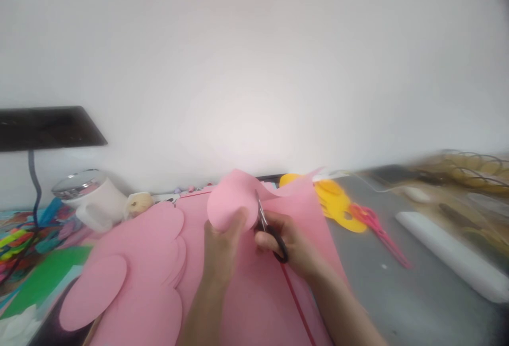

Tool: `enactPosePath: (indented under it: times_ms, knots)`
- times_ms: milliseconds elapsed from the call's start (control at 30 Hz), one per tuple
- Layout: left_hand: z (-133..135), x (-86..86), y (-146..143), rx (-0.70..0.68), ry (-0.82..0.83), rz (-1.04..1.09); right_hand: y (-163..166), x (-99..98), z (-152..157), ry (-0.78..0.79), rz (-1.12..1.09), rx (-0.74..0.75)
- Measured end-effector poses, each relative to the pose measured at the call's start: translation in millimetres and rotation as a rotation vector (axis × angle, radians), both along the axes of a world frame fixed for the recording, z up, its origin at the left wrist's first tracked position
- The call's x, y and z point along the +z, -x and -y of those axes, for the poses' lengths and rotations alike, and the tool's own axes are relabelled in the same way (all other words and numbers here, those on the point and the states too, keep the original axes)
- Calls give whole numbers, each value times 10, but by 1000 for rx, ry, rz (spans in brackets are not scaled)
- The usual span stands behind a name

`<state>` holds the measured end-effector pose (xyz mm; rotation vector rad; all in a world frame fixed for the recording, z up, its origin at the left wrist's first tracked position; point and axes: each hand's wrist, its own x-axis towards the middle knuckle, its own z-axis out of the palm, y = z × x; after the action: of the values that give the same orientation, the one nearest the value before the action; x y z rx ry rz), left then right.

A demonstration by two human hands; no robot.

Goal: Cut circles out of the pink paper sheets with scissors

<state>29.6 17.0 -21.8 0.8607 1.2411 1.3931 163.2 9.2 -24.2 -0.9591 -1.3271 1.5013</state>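
Note:
My left hand (225, 237) pinches a piece of pink paper (228, 197), its thumb lying over the rounded front part. Black-handled scissors (261, 213) are gripped in my right hand (284, 240), with the blades pointing up at the right edge of that rounded part. Behind the blades the rest of the sheet curls up and out to the right. Under both hands lie larger pink sheets (254, 303). Several cut pink paper circles (95, 293) lie to the left, some of them overlapping in stacks.
Yellow paper shapes (336, 205) and pink-handled scissors (377, 232) lie on the grey surface (366, 282) at right, beside a white roll (453, 256). At left stand a white mug (103, 202) with a shiny lid and a green sheet (51, 271). A white wall (254, 70) rises behind.

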Motion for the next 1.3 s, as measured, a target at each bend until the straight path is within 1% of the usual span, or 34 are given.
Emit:
enactPosePath:
  times_ms: [133,467,633,733,833,933,1000,1133,1300]
  knots:
    - [-10,1,3,21,-6,-18,1,4,5,7,7,-6]
    - [-12,-14,22,15,-21,-1,-1,-23,8,-4,1,0]
    - [-33,-11,35,25,21,-4,-2,-37,7,-32,19,-1]
    - [-34,-3,31,40,13,-7,1,-32,6,-34,37,-7]
    - [-22,22,15,63,12,-39,13,-12,9,-31,45,-4]
    - [-4,55,-1,133,32,-115,35,10,16,-28,38,-1]
    - [6,70,-2,153,53,-164,46,19,20,-13,34,3]
    - [19,79,15,135,61,-222,40,15,16,22,45,2]
    - [34,101,15,105,-20,-251,14,8,-2,-38,29,-31]
